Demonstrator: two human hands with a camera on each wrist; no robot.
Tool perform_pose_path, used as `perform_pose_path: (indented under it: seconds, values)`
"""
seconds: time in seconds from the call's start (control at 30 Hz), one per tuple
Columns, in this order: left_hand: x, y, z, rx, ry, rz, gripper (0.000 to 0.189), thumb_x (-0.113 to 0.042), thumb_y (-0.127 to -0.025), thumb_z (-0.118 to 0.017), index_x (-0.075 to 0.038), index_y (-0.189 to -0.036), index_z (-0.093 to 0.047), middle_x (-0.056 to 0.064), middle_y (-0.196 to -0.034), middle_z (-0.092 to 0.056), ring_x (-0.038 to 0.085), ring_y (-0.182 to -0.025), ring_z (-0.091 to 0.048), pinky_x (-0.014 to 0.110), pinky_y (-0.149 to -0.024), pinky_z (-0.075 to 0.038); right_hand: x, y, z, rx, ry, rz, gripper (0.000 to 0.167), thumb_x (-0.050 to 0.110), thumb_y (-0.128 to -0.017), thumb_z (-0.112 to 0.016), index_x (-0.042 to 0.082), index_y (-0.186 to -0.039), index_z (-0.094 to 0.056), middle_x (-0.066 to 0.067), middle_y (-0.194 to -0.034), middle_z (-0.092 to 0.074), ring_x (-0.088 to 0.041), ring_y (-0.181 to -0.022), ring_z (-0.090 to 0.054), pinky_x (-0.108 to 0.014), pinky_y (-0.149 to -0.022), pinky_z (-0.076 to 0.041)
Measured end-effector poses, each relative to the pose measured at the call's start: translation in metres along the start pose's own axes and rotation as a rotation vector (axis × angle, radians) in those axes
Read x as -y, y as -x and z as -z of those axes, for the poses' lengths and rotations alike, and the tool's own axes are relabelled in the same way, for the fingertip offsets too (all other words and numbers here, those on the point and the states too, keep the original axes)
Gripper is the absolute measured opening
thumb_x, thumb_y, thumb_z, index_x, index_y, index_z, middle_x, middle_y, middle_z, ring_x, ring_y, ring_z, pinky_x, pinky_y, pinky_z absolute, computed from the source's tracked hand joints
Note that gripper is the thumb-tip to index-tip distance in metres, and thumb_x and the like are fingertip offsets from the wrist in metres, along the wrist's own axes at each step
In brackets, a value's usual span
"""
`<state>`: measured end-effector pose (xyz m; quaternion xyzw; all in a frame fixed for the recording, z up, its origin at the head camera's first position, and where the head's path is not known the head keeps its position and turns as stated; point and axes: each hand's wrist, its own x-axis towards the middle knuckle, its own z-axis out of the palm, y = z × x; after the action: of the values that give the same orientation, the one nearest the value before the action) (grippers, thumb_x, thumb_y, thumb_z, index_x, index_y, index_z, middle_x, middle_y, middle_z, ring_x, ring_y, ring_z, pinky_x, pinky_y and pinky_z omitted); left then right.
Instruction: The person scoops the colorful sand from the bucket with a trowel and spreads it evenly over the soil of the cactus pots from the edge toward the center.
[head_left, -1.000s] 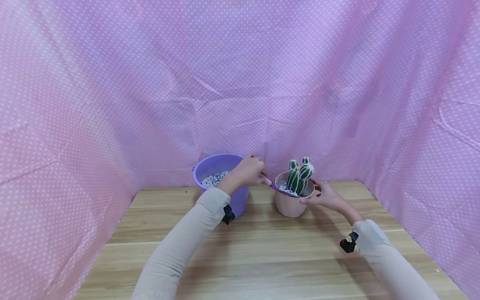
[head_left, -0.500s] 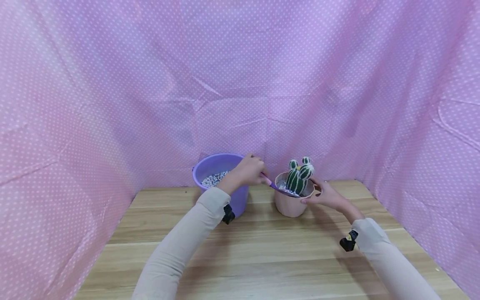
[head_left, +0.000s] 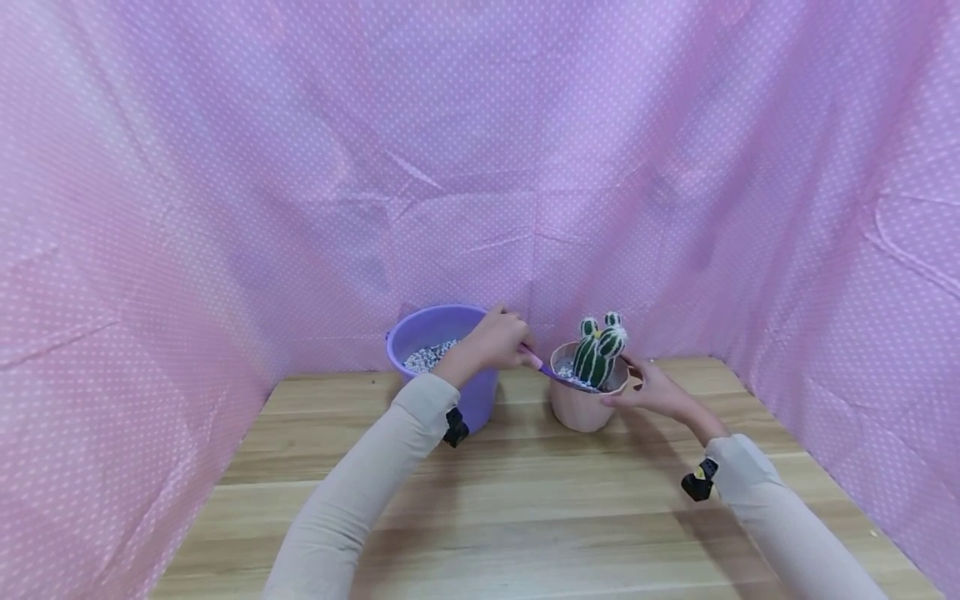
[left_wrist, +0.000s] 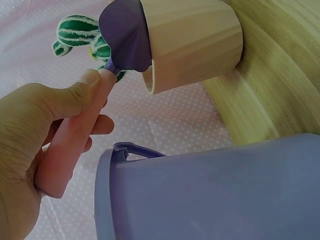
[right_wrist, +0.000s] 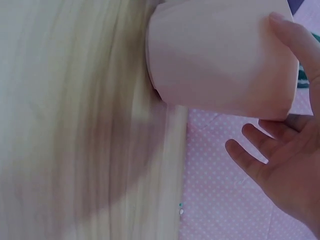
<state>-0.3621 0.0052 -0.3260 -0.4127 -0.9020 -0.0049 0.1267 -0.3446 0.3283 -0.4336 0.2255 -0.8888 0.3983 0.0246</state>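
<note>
Scoop (left_wrist: pixel 131 37) at the rim of the pot (head_left: pixel 581 415)!
Left hand (head_left: pixel 501 340) grips the scoop's handle (left_wrist: pixel 75 137), wrist hiding part of the bucket (head_left: pixel 480 404); right hand (head_left: pixel 654 392) pinches the pot by its cactus (head_left: pixel 592 360), near the desk's (head_left: pixel 525 517) back edge.

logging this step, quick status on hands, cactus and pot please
Right hand holding pot. Left hand gripping trowel, blade at pot rim. Cactus standing in pot. Purple bucket alongside, seemingly not blocking.

On our table (head_left: pixel 480 533), the bucket (head_left: pixel 480 404) stands left of the pot (head_left: pixel 579 414). We see the cactus (head_left: pixel 592 362) in the pot, the cloth (head_left: pixel 480 167) behind.
</note>
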Motion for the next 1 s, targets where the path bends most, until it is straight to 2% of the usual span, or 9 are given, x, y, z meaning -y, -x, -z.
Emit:
perform_pose_path:
  seconds: [0.23,0.67,0.87,1.0]
  values:
    - [-0.0017,0.0007,-0.0013,-0.006,0.014,0.000,0.023,-0.048,-0.088,-0.076,-0.028,-0.095,-0.084,-0.012,-0.090,-0.079,0.013,-0.092,-0.063,0.044,-0.106,-0.039,-0.0023,-0.0032,0.0056,0.046,-0.032,-0.005,0.099,0.020,-0.083,-0.085,-0.009,-0.156,-0.025,-0.036,-0.155,-0.036,-0.058,-0.140,-0.037,-0.065,-0.107,-0.041]
    - [-0.0042,-0.0012,-0.0015,0.006,0.010,-0.033,0.023,-0.047,-0.090,-0.075,-0.027,-0.094,-0.084,-0.010,-0.089,-0.078,0.015,-0.093,-0.066,0.045,-0.105,-0.042,0.0006,0.0017,0.0004,0.009,-0.037,-0.015,0.098,0.017,-0.082,-0.085,-0.010,-0.155,-0.026,-0.035,-0.156,-0.036,-0.057,-0.137,-0.042,-0.066,-0.105,-0.044]
    - [-0.0045,-0.0016,-0.0036,0.012,-0.004,-0.017,0.025,-0.050,-0.089,-0.074,-0.028,-0.094,-0.084,-0.010,-0.088,-0.077,0.015,-0.092,-0.064,0.045,-0.101,-0.041,-0.0049,-0.0002,-0.0030,-0.016,-0.024,-0.012,0.099,0.021,-0.082,-0.086,-0.008,-0.155,-0.027,-0.034,-0.155,-0.038,-0.057,-0.137,-0.043,-0.067,-0.104,-0.044]
    - [-0.0046,-0.0014,-0.0051,0.008,-0.004,-0.009,0.025,-0.051,-0.089,-0.074,-0.029,-0.094,-0.084,-0.010,-0.089,-0.077,0.014,-0.093,-0.064,0.044,-0.101,-0.041,-0.0028,0.0006,-0.0009,-0.005,-0.023,-0.004,0.100,0.021,-0.082,-0.086,-0.008,-0.156,-0.026,-0.034,-0.155,-0.037,-0.057,-0.137,-0.042,-0.067,-0.104,-0.043]
